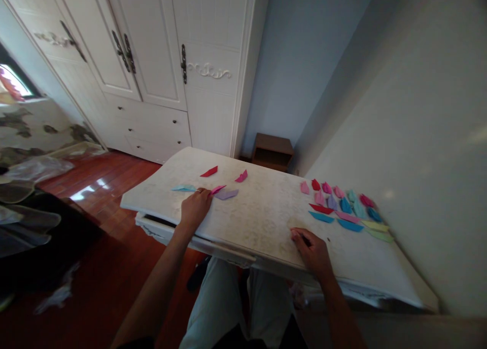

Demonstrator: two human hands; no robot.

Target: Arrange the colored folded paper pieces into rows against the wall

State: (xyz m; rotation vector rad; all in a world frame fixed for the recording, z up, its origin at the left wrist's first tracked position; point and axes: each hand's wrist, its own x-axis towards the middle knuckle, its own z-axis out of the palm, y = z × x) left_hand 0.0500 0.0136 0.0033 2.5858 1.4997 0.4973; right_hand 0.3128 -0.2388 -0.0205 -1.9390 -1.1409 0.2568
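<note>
At the left part of the white table, my left hand [197, 205] has its fingers closed on a bright pink folded paper boat [218, 189]. A lavender paper boat [227, 194] lies just right of it, and a light blue paper boat [184, 187] is on the other side of the fingers. Farther back are a red paper boat [209, 172] and a magenta one [241, 176]. My right hand [314, 250] rests near the front edge with its fingers curled in, and nothing shows in them.
Several coloured paper boats, including a blue one [350, 225], stand in rows at the right of the white table [258, 222], by the wall. A drawer [160, 228] sits under the front edge. Behind are a white wardrobe [213, 105] and a brown box-shaped stand [273, 145].
</note>
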